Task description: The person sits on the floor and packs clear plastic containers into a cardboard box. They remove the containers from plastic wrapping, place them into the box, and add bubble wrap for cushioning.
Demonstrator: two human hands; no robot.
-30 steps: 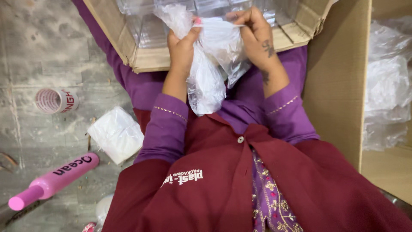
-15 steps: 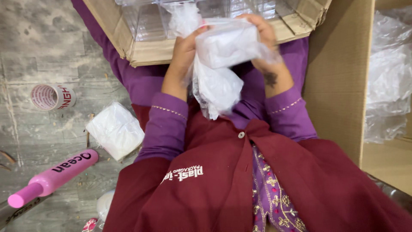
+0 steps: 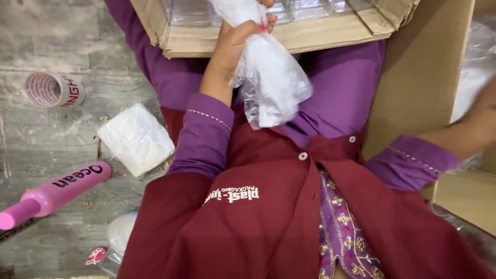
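Left hand [image 3: 238,39] is gripping the neck of a clear plastic bag [image 3: 271,77], fingers [image 3: 261,23] clamped around the gathered top, so the bag is hanging over the lap, just near of the cardboard box [image 3: 310,39] at the far edge. Right hand [image 3: 483,121] is reaching off to the right, into a second carton [image 3: 413,77] holding more clear plastic; it is blurred and partly cut off, so I cannot tell whether its fingers are apart or together. Step in hand looks like bagging: one bag filled and pinched at the top, the other hand going for more stock. The next move probably calls for keeping the neck pinched so the contents do not slip out. The bag is thin, crinkly, see-through film, bulging with something white and soft-looking. The far box is plain brown corrugated card with clear, rigid plastic containers [image 3: 196,10] inside. On the grey floor [image 3: 31,144] at left are lying a folded white packet in film [image 3: 135,138], a tape roll [image 3: 51,89] and a pink cylindrical bottle [image 3: 54,194]. The person is wearing a maroon jacket [image 3: 248,227] over purple sleeves [image 3: 204,134].
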